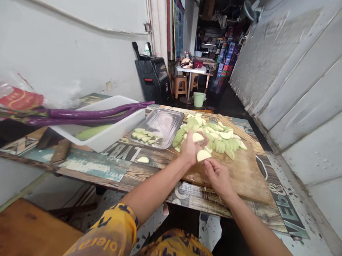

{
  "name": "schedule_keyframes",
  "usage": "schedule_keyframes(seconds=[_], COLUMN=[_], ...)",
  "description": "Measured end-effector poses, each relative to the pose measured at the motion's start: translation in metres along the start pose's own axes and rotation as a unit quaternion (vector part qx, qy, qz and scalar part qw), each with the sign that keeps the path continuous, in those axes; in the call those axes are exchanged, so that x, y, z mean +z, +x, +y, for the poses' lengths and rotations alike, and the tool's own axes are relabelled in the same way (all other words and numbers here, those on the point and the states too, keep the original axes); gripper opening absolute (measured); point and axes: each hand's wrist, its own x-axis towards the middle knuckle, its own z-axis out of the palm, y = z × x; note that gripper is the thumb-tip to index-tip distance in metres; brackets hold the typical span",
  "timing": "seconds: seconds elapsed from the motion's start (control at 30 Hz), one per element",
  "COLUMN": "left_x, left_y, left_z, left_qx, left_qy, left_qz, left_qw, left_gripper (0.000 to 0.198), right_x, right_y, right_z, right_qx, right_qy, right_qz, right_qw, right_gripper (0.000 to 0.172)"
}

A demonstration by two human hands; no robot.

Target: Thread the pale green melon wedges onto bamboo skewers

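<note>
My left hand (191, 146) is closed around a pale half-moon zucchini slice (198, 137), above the front of the wooden cutting board (243, 178). Just below it, a second zucchini slice (204, 156) touches the fingertips of my right hand (216, 175). The right fingers are pinched on what looks like a thin bamboo skewer, mostly hidden by the slices and fingers. Many cut slices (220, 144) lie heaped across the back of the board. A clear plastic tray (167, 124) left of the board holds several slices in rows, with thin sticks showing.
Loose bamboo skewers (240, 130) lie at the board's back right. One slice (142, 159) rests on the patterned table (99, 166). Long purple eggplants (93, 113) lie across a white bin (115, 130). Behind the table stand a black speaker-like box (152, 78) and a green bucket (199, 100).
</note>
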Motion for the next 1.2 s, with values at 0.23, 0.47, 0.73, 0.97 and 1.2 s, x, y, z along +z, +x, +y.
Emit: schedule_keyframes(seconds=[0.23, 0.47, 0.73, 0.97, 1.2], left_x=[0.005, -0.003, -0.023, -0.027, -0.018], left_y=[-0.011, -0.006, 0.002, 0.005, 0.005], left_z=[-0.016, -0.005, 0.021, 0.031, 0.028], left_qx=[-0.008, 0.110, 0.298, 0.268, 0.196], left_qy=[0.059, 0.189, 0.739, 0.834, 0.547], left_qz=[0.027, 0.009, -0.133, -0.202, -0.147], left_qw=[0.998, 0.976, 0.590, 0.437, 0.800], left_gripper=[0.040, 0.036, 0.021, 0.023, 0.015], right_x=[0.000, -0.022, -0.047, -0.042, -0.040], right_y=[0.004, 0.011, 0.017, 0.016, 0.012], right_z=[-0.001, 0.000, -0.002, 0.003, 0.008], right_qx=[-0.008, 0.027, 0.073, 0.086, 0.017], right_qy=[-0.005, 0.046, 0.213, 0.199, 0.084], right_qz=[0.020, 0.116, 0.236, 0.182, 0.133], right_qw=[1.000, 0.992, 0.945, 0.959, 0.987], right_gripper=[0.029, 0.029, 0.024, 0.030, 0.031])
